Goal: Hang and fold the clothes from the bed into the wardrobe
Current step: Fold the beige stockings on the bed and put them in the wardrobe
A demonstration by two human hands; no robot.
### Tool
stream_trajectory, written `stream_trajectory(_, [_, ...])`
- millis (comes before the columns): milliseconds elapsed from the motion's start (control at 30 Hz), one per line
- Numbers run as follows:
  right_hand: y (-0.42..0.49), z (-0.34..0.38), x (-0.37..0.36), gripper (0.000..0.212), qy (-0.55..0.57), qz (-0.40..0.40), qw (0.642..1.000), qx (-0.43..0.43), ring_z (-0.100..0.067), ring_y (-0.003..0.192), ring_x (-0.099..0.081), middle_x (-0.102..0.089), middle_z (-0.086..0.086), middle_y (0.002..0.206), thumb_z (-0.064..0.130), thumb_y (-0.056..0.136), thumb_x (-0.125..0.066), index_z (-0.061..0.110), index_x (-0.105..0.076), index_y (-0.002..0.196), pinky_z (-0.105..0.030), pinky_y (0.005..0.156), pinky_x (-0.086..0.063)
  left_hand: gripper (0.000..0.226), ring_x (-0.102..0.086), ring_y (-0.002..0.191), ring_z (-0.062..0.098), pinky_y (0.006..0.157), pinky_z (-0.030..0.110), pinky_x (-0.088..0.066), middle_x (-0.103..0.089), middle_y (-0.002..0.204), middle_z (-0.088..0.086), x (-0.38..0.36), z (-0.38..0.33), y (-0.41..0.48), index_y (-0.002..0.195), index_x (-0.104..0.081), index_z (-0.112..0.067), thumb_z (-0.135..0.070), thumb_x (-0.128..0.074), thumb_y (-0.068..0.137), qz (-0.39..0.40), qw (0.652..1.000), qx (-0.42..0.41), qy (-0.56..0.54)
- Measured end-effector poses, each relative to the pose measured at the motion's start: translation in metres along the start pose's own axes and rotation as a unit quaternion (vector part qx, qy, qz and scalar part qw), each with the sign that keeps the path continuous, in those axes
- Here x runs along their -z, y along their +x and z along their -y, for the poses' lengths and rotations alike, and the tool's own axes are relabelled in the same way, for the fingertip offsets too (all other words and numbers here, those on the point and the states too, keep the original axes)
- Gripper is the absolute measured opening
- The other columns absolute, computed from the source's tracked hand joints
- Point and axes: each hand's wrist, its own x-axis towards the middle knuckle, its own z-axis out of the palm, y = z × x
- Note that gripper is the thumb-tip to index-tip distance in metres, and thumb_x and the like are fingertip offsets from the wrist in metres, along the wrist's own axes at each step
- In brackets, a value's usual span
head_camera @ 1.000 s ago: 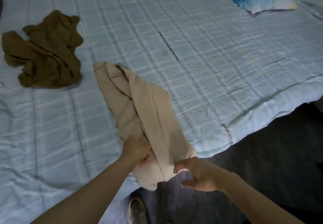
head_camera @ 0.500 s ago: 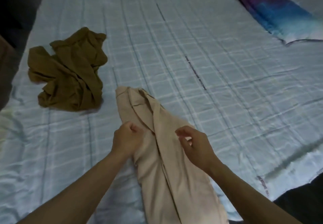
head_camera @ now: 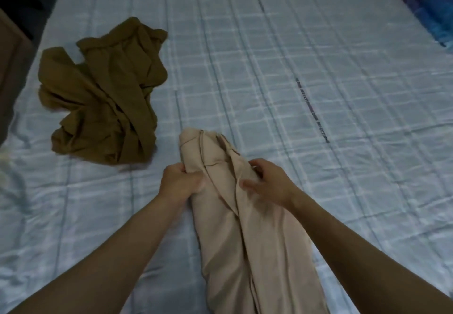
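Note:
A beige garment (head_camera: 247, 235) lies lengthwise on the light blue checked bed cover (head_camera: 269, 68), bunched into a long strip that runs toward me. My left hand (head_camera: 180, 182) grips its left edge near the top end. My right hand (head_camera: 268, 182) holds the right side of the same end, fingers curled into the cloth and thumb on top. A crumpled olive-brown garment (head_camera: 105, 95) sits in a heap to the upper left, apart from both hands.
A blue and purple pillow (head_camera: 426, 2) lies at the bed's far right corner. Dark floor and a brown piece of furniture (head_camera: 12, 68) border the bed on the left. A dark printed stripe (head_camera: 311, 110) runs across the cover.
Both hands have moved up along the beige garment from its near end at the bed's edge to its far end. The view has come closer over the bed.

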Motion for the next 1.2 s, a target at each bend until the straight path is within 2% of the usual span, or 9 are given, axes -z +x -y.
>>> stream_trajectory(133, [0.022,0.008,-0.004,0.043,-0.014,0.069,0.997,-0.010,-0.018,0.090,-0.066,-0.068,-0.001,0.101,0.032,0.076,-0.083,0.013,-0.063,0.109,-0.032,0.076,-0.055,0.037,-0.071,0.089,0.024,0.084,0.049,-0.059,-0.075,0.092,0.005,-0.010,0.000,0.009,0.097,-0.073,-0.013,-0.034,-0.080,0.068,0.007,0.999,-0.029,0.022])
stream_trajectory(200, [0.027,0.011,-0.003,0.037,-0.035,0.083,0.996,0.006,-0.020,0.086,-0.066,-0.069,-0.006,0.094,0.030,0.077,-0.082,0.007,-0.065,0.100,-0.037,0.075,-0.053,0.024,-0.071,0.085,0.021,0.079,0.048,-0.060,-0.075,0.088,0.002,-0.013,-0.001,0.014,0.093,-0.073,-0.015,-0.033,-0.079,0.078,-0.011,0.997,-0.057,0.041])
stream_trajectory(333, [0.031,0.017,0.021,0.030,0.060,0.005,0.997,0.051,-0.012,0.062,-0.045,-0.050,0.000,0.067,0.018,0.077,-0.081,0.007,-0.053,0.073,-0.030,0.058,-0.035,0.003,-0.067,0.069,0.001,0.059,0.026,-0.054,-0.074,0.076,-0.013,-0.016,-0.025,0.023,0.082,-0.073,-0.028,-0.027,-0.075,0.084,-0.034,0.987,-0.153,0.024])
stream_trajectory(467, [0.055,0.053,0.074,0.032,0.078,-0.105,0.985,0.116,-0.008,0.060,-0.043,-0.048,0.007,0.063,0.013,0.076,-0.078,0.019,-0.048,0.067,-0.025,0.054,-0.032,0.007,-0.069,0.078,0.008,0.067,0.034,-0.058,-0.075,0.082,-0.009,-0.021,-0.086,0.039,0.085,-0.073,-0.029,-0.022,-0.074,0.085,-0.058,0.979,-0.191,-0.048])
stream_trajectory(633, [0.110,0.100,0.130,0.024,0.090,-0.205,0.959,0.171,-0.008,0.061,-0.046,-0.053,0.004,0.069,0.014,0.074,-0.076,0.010,-0.053,0.078,-0.018,0.052,-0.035,0.014,-0.070,0.085,0.014,0.079,0.038,-0.060,-0.074,0.085,-0.008,-0.027,-0.170,0.070,0.083,-0.070,-0.035,-0.021,-0.071,0.082,-0.069,0.966,-0.237,-0.075])
stream_trajectory(733, [0.132,0.096,0.130,0.026,0.058,-0.182,0.971,0.147,-0.017,0.071,-0.052,-0.056,-0.003,0.077,0.014,0.075,-0.076,0.009,-0.052,0.082,-0.028,0.058,-0.037,0.016,-0.070,0.088,0.017,0.084,0.044,-0.060,-0.073,0.090,-0.002,-0.033,-0.184,0.086,0.090,-0.071,-0.026,-0.012,-0.068,0.083,-0.074,0.966,-0.239,-0.060])
stream_trajectory(833, [0.139,0.077,0.122,0.028,0.067,-0.140,0.980,0.124,-0.027,0.081,-0.060,-0.063,-0.008,0.086,0.015,0.076,-0.078,0.004,-0.056,0.090,-0.036,0.067,-0.049,0.025,-0.069,0.078,0.005,0.080,0.036,-0.061,-0.072,0.082,-0.011,-0.040,-0.173,0.091,0.084,-0.069,-0.034,-0.009,-0.067,0.083,-0.069,0.971,-0.223,-0.043])
stream_trajectory(1000, [0.138,0.063,0.123,0.022,0.113,-0.107,0.977,0.148,-0.034,0.088,-0.063,-0.066,-0.017,0.094,0.008,0.079,-0.072,0.002,-0.061,0.097,-0.052,0.082,-0.053,0.020,-0.072,0.080,0.009,0.069,0.028,-0.061,-0.076,0.083,-0.008,-0.047,-0.163,0.086,0.088,-0.072,-0.025,-0.010,-0.079,0.076,-0.028,0.974,-0.200,-0.104])
stream_trajectory(1200, [0.118,0.061,0.141,0.019,0.108,-0.124,0.965,0.205,-0.015,0.071,-0.050,-0.056,-0.004,0.078,0.000,0.077,-0.069,0.002,-0.058,0.091,-0.035,0.067,-0.043,0.025,-0.070,0.101,0.025,0.087,0.039,-0.059,-0.076,0.102,0.004,-0.043,-0.178,0.061,0.101,-0.073,-0.020,-0.016,-0.077,0.076,0.012,0.959,-0.253,-0.128])
